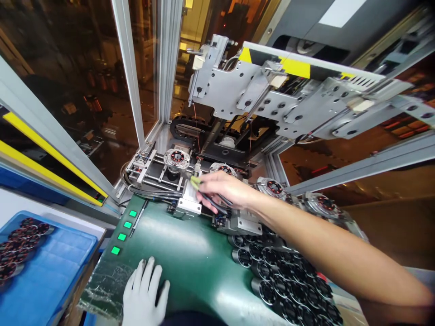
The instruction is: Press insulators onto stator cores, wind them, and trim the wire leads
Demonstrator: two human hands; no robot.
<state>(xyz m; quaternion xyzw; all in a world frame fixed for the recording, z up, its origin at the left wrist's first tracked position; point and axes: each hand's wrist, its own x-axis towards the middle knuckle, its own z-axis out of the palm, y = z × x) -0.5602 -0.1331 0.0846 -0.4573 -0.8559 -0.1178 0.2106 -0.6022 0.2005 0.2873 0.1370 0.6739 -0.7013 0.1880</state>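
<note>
My right hand [222,190] reaches forward over the machine bed, bare, its fingers closed on a small black tool with a yellow-green tip [197,183]. The tip sits by a silver block [188,201] just right of a wound stator on its fixture [176,158]. A second stator [224,170] shows just behind my fingers. My left hand [146,292], in a white glove, lies flat with fingers spread on the green mat [193,262] near the front edge, holding nothing.
Several dark cylindrical motor parts [285,280] are packed on the right under my forearm. More stators on fixtures [273,186] stand further right. A blue tray [41,267] with stators sits at left. Green lit buttons [124,231] line the mat's left edge. A grey machine head [272,99] overhangs.
</note>
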